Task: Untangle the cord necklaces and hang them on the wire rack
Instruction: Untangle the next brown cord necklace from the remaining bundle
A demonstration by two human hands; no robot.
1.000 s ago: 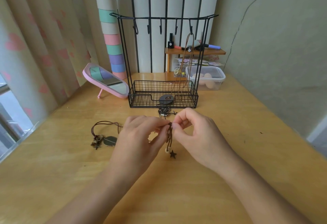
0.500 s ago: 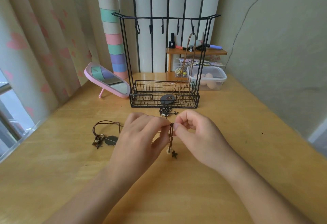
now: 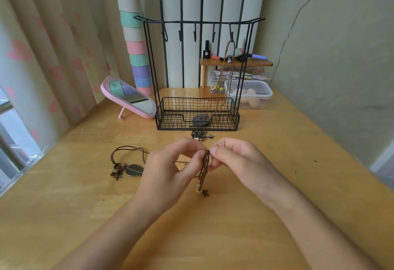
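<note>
My left hand (image 3: 168,171) and my right hand (image 3: 238,161) pinch the same dark brown cord necklace (image 3: 205,167) just above the wooden table. Its cords hang down to a pale bead and a small star charm (image 3: 205,193). A second brown necklace (image 3: 125,163) with a disc pendant and metal charms lies to the left of my hands. One tan cord necklace (image 3: 229,60) hangs from the rightmost hook of the black wire rack (image 3: 198,22), its dark round pendant (image 3: 201,119) resting in the basket. A small tangled dark cord (image 3: 199,135) lies in front of the basket.
A pink tilted mirror (image 3: 128,97) stands left of the rack. A clear lidded box (image 3: 249,93) and a small wooden shelf (image 3: 235,63) with bottles sit behind the rack on the right. Curtains hang at left, a wall rises at right.
My hands have stayed together on the cord, with the fingertips shifting slightly. The star charm still dangles below them.
</note>
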